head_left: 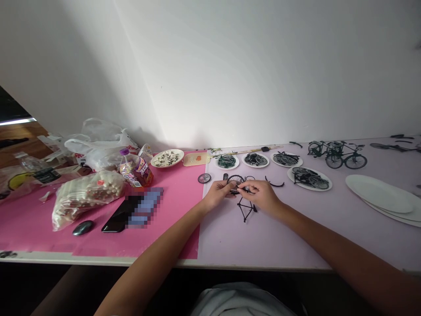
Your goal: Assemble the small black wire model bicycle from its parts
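Observation:
My left hand (217,194) is closed on a small black toy bicycle wheel (235,179), held by its lower rim. The fingertips of my right hand (262,194) pinch together at the wheel's middle; whatever they hold is too small and covered to make out. Just below both hands a dark toy bicycle frame (244,210) lies on the table. A second wheel (204,178) rests to the left, on the pink surface. Beyond my right hand lie curved black pieces (275,182).
Several white plates (226,167) of bicycle parts stand along the back. Assembled toy bicycles (345,157) stand to the right, behind stacked white plates (378,191). On the left are a bottle (135,169), a filled plastic bag (87,193), a phone (120,215) and a mouse-shaped dark object (83,228).

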Demonstrator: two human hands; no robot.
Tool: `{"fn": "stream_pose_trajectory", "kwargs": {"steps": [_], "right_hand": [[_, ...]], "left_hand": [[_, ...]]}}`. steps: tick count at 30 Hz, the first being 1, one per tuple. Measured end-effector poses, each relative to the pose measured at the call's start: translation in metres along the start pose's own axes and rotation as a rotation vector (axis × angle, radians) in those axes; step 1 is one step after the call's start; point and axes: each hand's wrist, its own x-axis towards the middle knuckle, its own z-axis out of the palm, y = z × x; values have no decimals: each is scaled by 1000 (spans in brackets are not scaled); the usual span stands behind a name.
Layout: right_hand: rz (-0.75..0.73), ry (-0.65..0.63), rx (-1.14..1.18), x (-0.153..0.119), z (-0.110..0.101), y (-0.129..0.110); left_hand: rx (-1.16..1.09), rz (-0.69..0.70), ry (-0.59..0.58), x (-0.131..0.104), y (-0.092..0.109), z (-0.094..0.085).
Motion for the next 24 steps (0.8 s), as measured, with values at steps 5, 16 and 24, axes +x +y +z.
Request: {"fn": "stream_pose_trajectory", "kwargs": {"steps": [5, 16, 24], "right_hand": [[-10, -25, -6, 1, -1, -4], [26, -68, 11, 1, -2, -7], [-10, -52, 19, 1, -1, -7]], "left_hand": [[-26, -55, 14, 0, 0, -1], [-37, -88, -18, -1, 2, -4], [-9, -51, -28, -2, 3, -5]]}}
